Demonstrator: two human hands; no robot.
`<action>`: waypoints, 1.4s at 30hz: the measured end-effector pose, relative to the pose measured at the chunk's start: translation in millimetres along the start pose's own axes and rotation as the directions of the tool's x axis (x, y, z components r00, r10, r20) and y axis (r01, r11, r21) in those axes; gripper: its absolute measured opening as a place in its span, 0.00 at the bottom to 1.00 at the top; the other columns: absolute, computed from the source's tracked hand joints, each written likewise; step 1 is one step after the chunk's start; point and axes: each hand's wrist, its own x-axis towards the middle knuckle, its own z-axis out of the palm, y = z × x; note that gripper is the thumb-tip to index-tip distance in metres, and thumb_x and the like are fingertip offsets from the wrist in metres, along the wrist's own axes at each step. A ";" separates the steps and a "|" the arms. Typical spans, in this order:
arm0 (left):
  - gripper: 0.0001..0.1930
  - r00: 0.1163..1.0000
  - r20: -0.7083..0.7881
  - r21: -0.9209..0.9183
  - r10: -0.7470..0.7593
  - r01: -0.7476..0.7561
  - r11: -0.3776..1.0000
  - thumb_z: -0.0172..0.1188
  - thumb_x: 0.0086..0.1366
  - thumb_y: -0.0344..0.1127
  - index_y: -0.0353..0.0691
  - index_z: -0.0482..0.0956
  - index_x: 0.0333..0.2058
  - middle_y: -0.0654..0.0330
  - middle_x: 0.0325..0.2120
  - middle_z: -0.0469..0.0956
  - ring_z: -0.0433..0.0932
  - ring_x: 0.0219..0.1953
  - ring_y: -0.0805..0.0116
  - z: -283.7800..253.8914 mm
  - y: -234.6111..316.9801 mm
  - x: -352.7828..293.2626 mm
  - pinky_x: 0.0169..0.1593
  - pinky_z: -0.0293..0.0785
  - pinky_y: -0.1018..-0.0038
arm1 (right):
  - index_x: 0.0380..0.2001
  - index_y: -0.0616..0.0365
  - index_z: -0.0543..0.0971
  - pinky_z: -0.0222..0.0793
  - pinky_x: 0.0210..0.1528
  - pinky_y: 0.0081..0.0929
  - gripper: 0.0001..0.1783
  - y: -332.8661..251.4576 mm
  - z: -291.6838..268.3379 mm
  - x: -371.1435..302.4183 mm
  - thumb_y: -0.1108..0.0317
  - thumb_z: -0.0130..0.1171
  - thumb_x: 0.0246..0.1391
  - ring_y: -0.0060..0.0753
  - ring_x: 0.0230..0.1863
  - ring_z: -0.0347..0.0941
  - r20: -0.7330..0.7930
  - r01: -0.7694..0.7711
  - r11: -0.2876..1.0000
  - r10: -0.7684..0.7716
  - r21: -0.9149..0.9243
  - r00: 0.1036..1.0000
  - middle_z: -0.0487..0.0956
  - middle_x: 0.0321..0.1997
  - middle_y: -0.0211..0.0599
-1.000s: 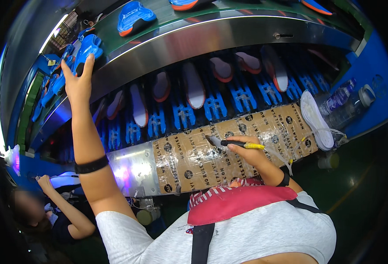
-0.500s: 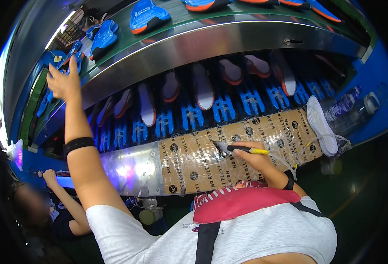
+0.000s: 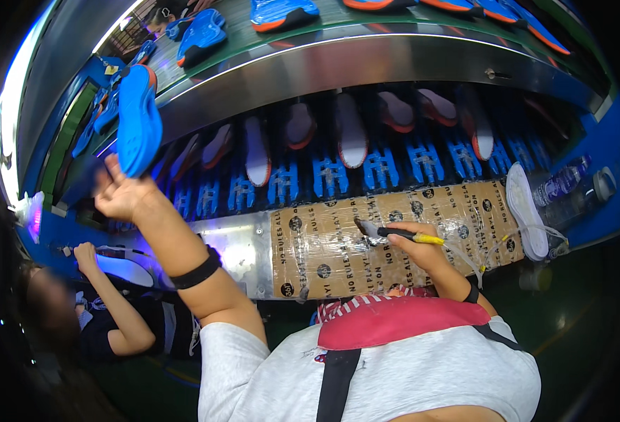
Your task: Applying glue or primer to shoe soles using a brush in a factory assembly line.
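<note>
Nearest is the red cloth apron (image 3: 401, 320). Beyond it, the right hand (image 3: 422, 247) has its fingers closed around one dark-bristled brush with a black and yellow handle (image 3: 384, 231); the bristles point to the left, above one sheet of printed brown cardboard (image 3: 310, 243). Whether they touch it, I cannot tell.

The left hand (image 3: 128, 195) is farther forward and to the left, its visible fingers loosely spread. The one big blue sole-shaped piece with an orange rim (image 3: 140, 119) is directly beyond this hand, its long axis running away from the person, its lower end at the hand. I cannot tell if the thumb pinches it. The left hand is clearly nearer to it; the right is well apart.

To the right are one white sole-shaped piece (image 3: 526, 207) and two plastic bottles (image 3: 562, 179). Under the metal rail (image 3: 394, 53) I count at least seven pale, red-edged shoe pieces (image 3: 351, 133) and at least seven blue forked supports (image 3: 330, 176). Farthest, the green belt (image 3: 238, 39) carries at least five other blue-and-orange pieces (image 3: 285, 13).
</note>
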 end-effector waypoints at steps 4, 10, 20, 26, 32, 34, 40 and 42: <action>0.35 0.776 0.379 -0.206 -0.504 0.602 0.771 0.44 0.55 0.50 0.37 0.52 0.59 0.44 0.60 0.50 0.49 0.63 0.46 -40.7 -19.1 16.2 0.61 0.43 0.47 | 0.38 0.63 0.79 0.65 0.31 0.15 0.15 -7.4 -2.0 -4.5 0.70 0.62 0.45 0.19 0.29 0.71 0.006 -0.047 0.999 0.047 0.027 0.999 0.79 0.30 0.34; 0.35 0.296 0.852 -0.056 -0.433 0.872 0.485 0.50 0.55 0.53 0.40 0.55 0.58 0.42 0.56 0.57 0.58 0.58 0.46 -31.9 -38.6 -14.6 0.56 0.59 0.59 | 0.38 0.64 0.78 0.66 0.35 0.16 0.15 -8.7 1.9 -6.9 0.70 0.61 0.45 0.20 0.31 0.72 0.013 -0.116 0.993 0.116 0.008 0.993 0.79 0.31 0.35; 0.30 0.464 0.291 0.118 -0.837 0.850 0.513 0.45 0.61 0.54 0.42 0.58 0.57 0.58 0.53 0.64 0.64 0.54 0.59 -147.8 -37.2 -144.6 0.59 0.58 0.61 | 0.38 0.63 0.78 0.65 0.33 0.15 0.15 -7.9 1.1 -0.6 0.72 0.61 0.44 0.18 0.30 0.71 -0.020 -0.088 0.989 0.091 0.122 0.996 0.78 0.30 0.33; 0.33 0.278 -0.010 0.043 -0.960 0.960 0.278 0.39 0.61 0.61 0.40 0.61 0.55 0.49 0.47 0.68 0.68 0.49 0.52 -203.4 -11.0 -228.0 0.54 0.63 0.54 | 0.38 0.63 0.78 0.65 0.33 0.15 0.14 -7.4 1.1 3.0 0.72 0.60 0.44 0.19 0.30 0.72 0.017 -0.098 0.991 0.097 0.092 0.995 0.78 0.31 0.33; 0.36 0.196 -0.073 -0.064 -0.978 0.978 0.200 0.39 0.60 0.64 0.37 0.62 0.53 0.44 0.45 0.69 0.69 0.47 0.45 -251.7 -2.9 -252.3 0.52 0.66 0.52 | 0.38 0.64 0.78 0.68 0.35 0.16 0.15 0.5 5.0 -2.3 0.73 0.60 0.45 0.20 0.31 0.73 0.051 -0.087 0.989 0.081 0.124 0.995 0.79 0.30 0.34; 0.36 0.084 0.090 -0.088 -0.992 0.993 0.076 0.38 0.60 0.65 0.38 0.62 0.54 0.42 0.44 0.70 0.70 0.47 0.43 -261.3 -6.5 -249.8 0.46 0.71 0.52 | 0.38 0.64 0.77 0.68 0.34 0.16 0.14 -4.3 4.7 -1.1 0.73 0.60 0.45 0.21 0.31 0.73 0.050 -0.113 0.984 0.107 0.140 0.993 0.79 0.30 0.34; 0.35 0.018 0.199 0.187 -0.980 0.981 0.056 0.41 0.60 0.63 0.36 0.65 0.52 0.43 0.42 0.73 0.72 0.45 0.44 -236.1 -26.2 -244.8 0.45 0.73 0.53 | 0.37 0.65 0.78 0.67 0.31 0.14 0.14 -37.8 12.4 6.2 0.73 0.60 0.44 0.21 0.28 0.73 0.072 -0.047 0.991 0.038 0.126 0.997 0.79 0.29 0.35; 0.36 -0.049 0.225 0.238 -0.973 0.971 0.006 0.42 0.59 0.64 0.36 0.64 0.52 0.46 0.43 0.73 0.73 0.45 0.49 -215.1 -30.7 -252.6 0.47 0.72 0.56 | 0.36 0.65 0.78 0.67 0.31 0.15 0.14 -53.5 17.5 8.4 0.73 0.60 0.43 0.20 0.28 0.72 0.136 0.070 0.997 -0.071 0.015 0.988 0.79 0.29 0.35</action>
